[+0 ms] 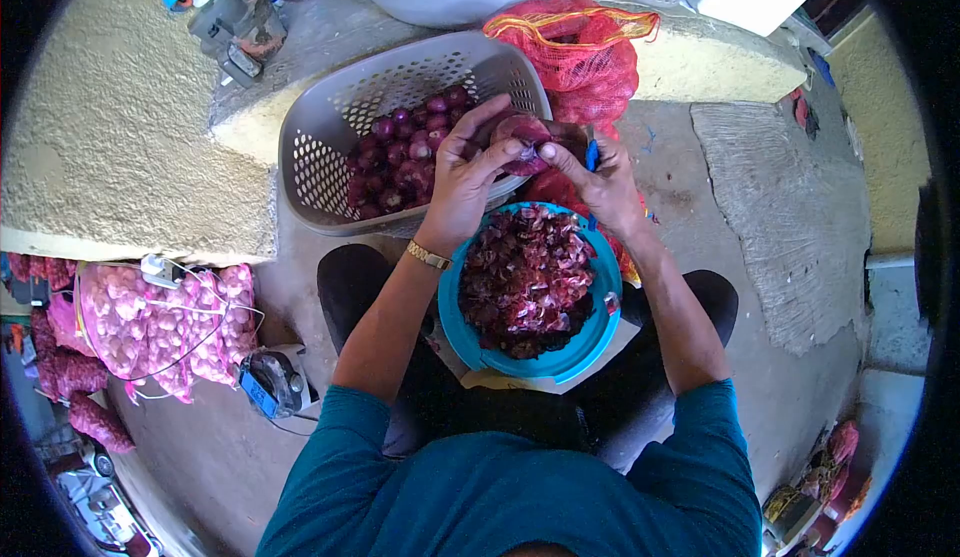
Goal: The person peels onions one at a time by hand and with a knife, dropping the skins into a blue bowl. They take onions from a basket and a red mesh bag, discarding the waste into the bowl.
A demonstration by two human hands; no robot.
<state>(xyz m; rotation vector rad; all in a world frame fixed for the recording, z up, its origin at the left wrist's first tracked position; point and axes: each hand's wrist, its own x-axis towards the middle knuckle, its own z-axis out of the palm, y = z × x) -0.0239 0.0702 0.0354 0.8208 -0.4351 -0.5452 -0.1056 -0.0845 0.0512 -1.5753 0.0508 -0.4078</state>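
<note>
In the head camera's view I see a person seated low, with both hands straight out at twelve o'clock, drawn together on one dark-red onion [525,162]. The left hand [470,162] curls its fingers round it; the right hand [605,182] is clamped on it from about three o'clock, thumb pressing close by the left thumb. A blue strip [592,155] shows among the right fingers; I can't make out what it belongs to. The onion hangs just past the far rim of a turquoise basin [465,342], heaped with papery skins [530,287], between the knees [352,269]. At eleven o'clock a grey basket [380,69] holds more onions [405,152], and just past twelve slumps a red mesh bag [595,97]. My worry is that loose, dry skin could let the onion slide from the fingertips; falling into the heap, it could be hard to spot among like colours. A knee bumping the basin might spill skins, and if that blue strip belongs to a blade, the close-set thumbs could get nicked.
</note>
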